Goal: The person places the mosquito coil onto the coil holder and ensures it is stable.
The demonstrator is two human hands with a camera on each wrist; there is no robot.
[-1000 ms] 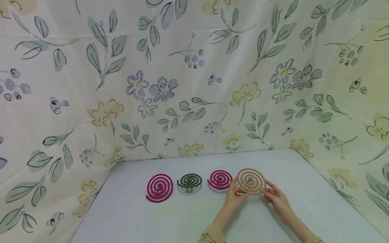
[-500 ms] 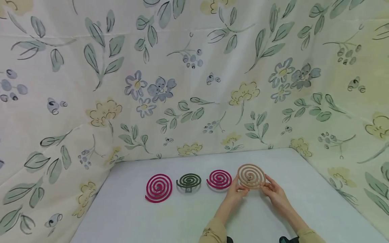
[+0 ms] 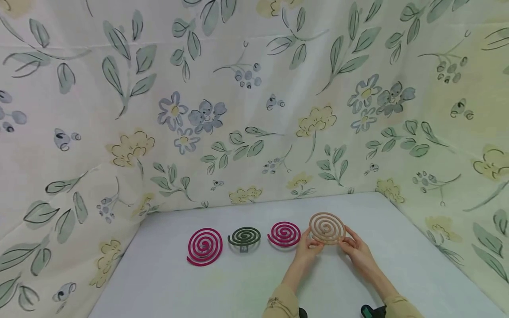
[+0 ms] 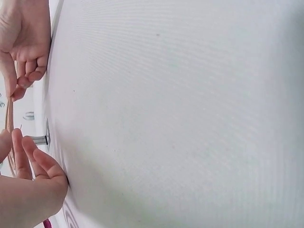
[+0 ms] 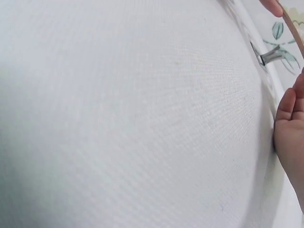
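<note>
A tan mosquito coil (image 3: pixel 327 228) is held between my two hands near the back right of the row in the head view. My left hand (image 3: pixel 308 251) pinches its left edge, and my right hand (image 3: pixel 356 251) pinches the right edge. In the left wrist view the coil (image 4: pixel 10 114) appears nearly edge-on above a small metal stand (image 4: pixel 42 139). The stand (image 5: pixel 270 56) also shows below the coil's rim in the right wrist view. Just left of my left hand lies a magenta mosquito coil (image 3: pixel 284 234).
Farther left, a dark green mosquito coil (image 3: pixel 244 236) sits raised on a metal stand (image 3: pixel 244 249). Another magenta coil (image 3: pixel 204 247) is at the row's left end. All stand on a white table (image 3: pixel 191 293), with a floral cloth (image 3: pixel 238 168) hanging behind and at the sides.
Both hands have carried the tan coil slightly toward the back of the table, keeping their grip on its edges. The head view has shifted slightly; the other coils have stayed put.
</note>
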